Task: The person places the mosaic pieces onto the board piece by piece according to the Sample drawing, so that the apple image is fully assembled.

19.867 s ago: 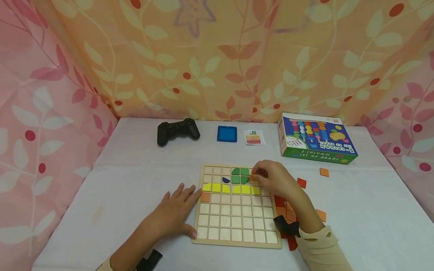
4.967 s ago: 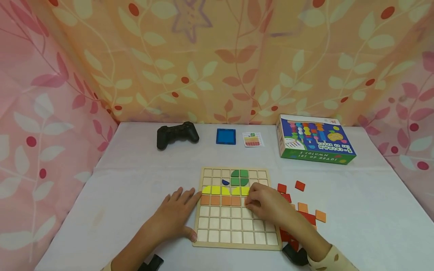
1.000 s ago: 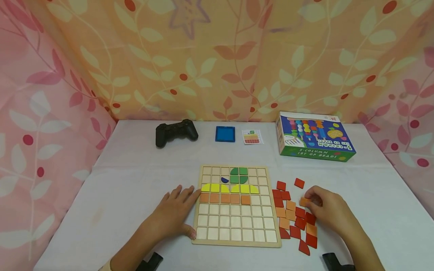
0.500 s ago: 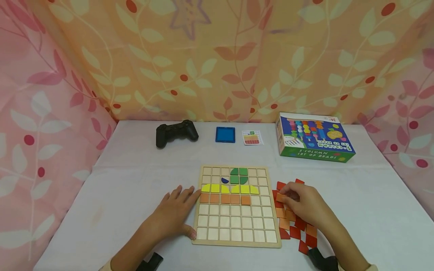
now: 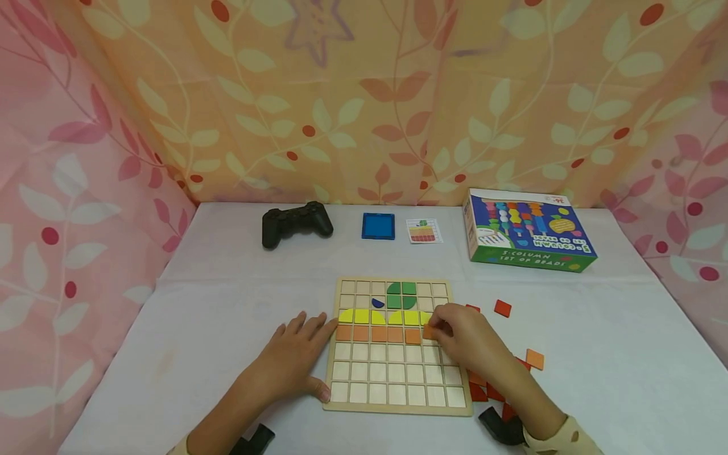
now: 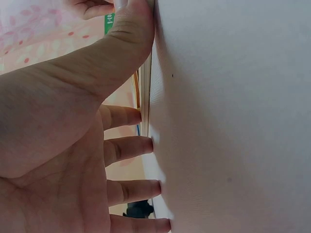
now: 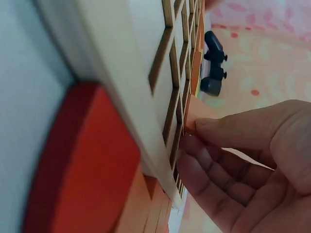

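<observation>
Over wooden grid board [image 5: 392, 373], right hand [image 5: 463, 338] apparently pinching orange tile [image 5: 429, 332]

You've got a pale wood grid board [image 5: 398, 385] with green, yellow, orange pieces plus one dark blue. Orange tile [image 5: 429, 332] in your right hand [image 5: 463, 341]. Red and orange loose tiles [image 5: 503, 308], white table [image 5: 227, 303], black controller [image 5: 296, 224], blue square [image 5: 378, 225], leaf-print curtains [image 5: 364, 95].

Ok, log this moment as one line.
right hand: pinches orange tile over grid board | left hand: flat, steadies board edge | orange row: five placed
</observation>
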